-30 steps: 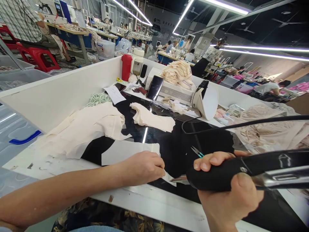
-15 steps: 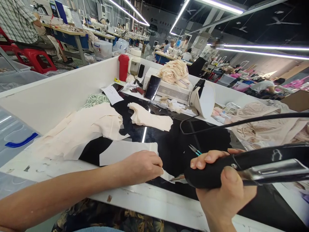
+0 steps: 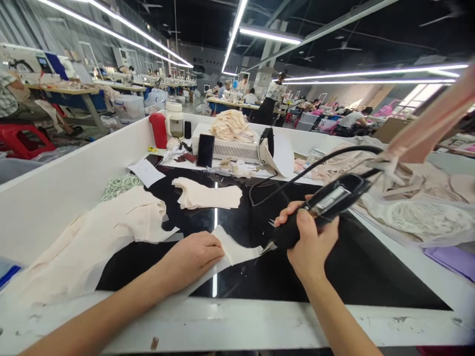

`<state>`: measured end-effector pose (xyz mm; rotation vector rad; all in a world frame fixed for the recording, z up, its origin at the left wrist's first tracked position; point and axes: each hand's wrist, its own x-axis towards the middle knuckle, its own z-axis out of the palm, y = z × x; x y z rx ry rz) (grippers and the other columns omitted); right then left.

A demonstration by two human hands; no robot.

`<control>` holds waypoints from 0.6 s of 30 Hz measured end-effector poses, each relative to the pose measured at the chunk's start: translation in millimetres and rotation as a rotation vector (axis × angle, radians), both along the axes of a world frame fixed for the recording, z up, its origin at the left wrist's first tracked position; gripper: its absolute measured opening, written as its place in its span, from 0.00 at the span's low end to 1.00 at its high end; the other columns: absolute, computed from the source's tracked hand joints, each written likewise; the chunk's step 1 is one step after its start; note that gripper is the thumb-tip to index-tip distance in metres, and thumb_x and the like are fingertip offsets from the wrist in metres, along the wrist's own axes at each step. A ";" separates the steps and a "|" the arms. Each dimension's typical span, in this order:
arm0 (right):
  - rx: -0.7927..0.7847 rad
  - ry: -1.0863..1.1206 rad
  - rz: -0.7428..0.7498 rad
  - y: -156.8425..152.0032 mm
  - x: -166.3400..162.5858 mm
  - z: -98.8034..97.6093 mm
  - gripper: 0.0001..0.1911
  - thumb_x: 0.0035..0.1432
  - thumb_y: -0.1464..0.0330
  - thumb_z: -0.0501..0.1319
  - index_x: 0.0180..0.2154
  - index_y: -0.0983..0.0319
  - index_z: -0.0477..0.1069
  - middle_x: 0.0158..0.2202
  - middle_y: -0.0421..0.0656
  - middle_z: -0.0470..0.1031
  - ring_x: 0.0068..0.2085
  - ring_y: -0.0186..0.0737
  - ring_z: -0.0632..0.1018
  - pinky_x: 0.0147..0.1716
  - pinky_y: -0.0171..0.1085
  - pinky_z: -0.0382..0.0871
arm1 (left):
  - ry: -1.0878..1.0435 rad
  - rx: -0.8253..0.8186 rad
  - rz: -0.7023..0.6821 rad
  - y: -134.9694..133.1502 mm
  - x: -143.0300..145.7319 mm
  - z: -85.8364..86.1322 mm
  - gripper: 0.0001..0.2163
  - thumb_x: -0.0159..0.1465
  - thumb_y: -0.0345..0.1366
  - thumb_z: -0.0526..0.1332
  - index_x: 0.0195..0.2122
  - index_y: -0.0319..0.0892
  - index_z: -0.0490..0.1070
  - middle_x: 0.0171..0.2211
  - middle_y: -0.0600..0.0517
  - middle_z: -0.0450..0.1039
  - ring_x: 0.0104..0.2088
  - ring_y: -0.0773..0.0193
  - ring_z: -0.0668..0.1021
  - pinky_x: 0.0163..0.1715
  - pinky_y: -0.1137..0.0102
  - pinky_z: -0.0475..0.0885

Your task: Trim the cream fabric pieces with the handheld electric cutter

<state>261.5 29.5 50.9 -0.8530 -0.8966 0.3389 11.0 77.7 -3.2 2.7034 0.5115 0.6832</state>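
My left hand (image 3: 195, 254) lies knuckles-up on a white fabric piece (image 3: 235, 249), fingers curled and pressing it onto the glossy black worktop (image 3: 334, 277). My right hand (image 3: 308, 242) is closed around a black corded hand tool (image 3: 319, 210). The tool's metal tip (image 3: 267, 247) touches the right edge of the white piece. A black cable (image 3: 315, 165) runs from the tool toward the back of the bench.
Cream fabric sheets (image 3: 111, 232) cover the left of the bench, with a small stack (image 3: 208, 194) behind. A red bottle (image 3: 159, 129), a phone (image 3: 205, 150), a white machine box (image 3: 230, 146) and lace garments (image 3: 415, 207) lie around. A white wall (image 3: 74, 178) borders the left. People work at far tables.
The view has pulled back and shifted right. The tool now tilts up more steeply in my right hand, and its tip has reached the white piece's edge. My left hand stays on the fabric.
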 end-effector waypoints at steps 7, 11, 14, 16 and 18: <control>0.027 -0.017 0.042 19.0 -5.4 -4.1 0.14 0.61 0.64 0.73 0.41 0.55 0.68 0.31 0.33 0.78 0.25 0.33 0.77 0.26 0.36 0.77 | 0.181 -0.288 0.098 -23.7 0.5 19.1 0.10 0.76 0.30 0.61 0.39 0.44 0.81 0.42 0.53 0.80 0.41 0.63 0.82 0.44 0.70 0.75; 0.051 -0.007 0.070 18.6 -9.9 -1.9 0.14 0.61 0.62 0.74 0.41 0.55 0.69 0.31 0.33 0.78 0.25 0.33 0.77 0.27 0.36 0.78 | 0.241 -0.295 0.090 -17.1 1.9 32.1 0.09 0.77 0.29 0.60 0.41 0.44 0.79 0.42 0.53 0.78 0.41 0.63 0.82 0.43 0.69 0.75; 0.053 0.009 0.093 15.8 -13.6 -0.6 0.16 0.61 0.61 0.74 0.41 0.55 0.69 0.32 0.34 0.78 0.25 0.33 0.77 0.27 0.35 0.78 | 0.246 -0.220 0.021 -1.1 8.8 39.6 0.06 0.76 0.27 0.62 0.48 0.43 0.76 0.49 0.50 0.79 0.51 0.57 0.81 0.54 0.64 0.76; 0.044 0.017 0.102 14.1 -16.9 -0.7 0.16 0.61 0.60 0.74 0.41 0.55 0.69 0.32 0.34 0.78 0.25 0.33 0.77 0.26 0.35 0.78 | 0.247 -0.207 -0.059 10.4 17.0 42.9 0.07 0.74 0.27 0.65 0.51 0.42 0.73 0.56 0.46 0.78 0.60 0.53 0.78 0.63 0.60 0.73; 0.031 0.024 0.116 13.0 -20.8 -1.4 0.16 0.61 0.60 0.74 0.41 0.55 0.69 0.32 0.34 0.78 0.25 0.33 0.77 0.26 0.34 0.77 | 0.271 -0.226 -0.145 20.6 26.2 44.1 0.11 0.72 0.29 0.70 0.51 0.43 0.71 0.63 0.45 0.75 0.68 0.50 0.73 0.70 0.57 0.68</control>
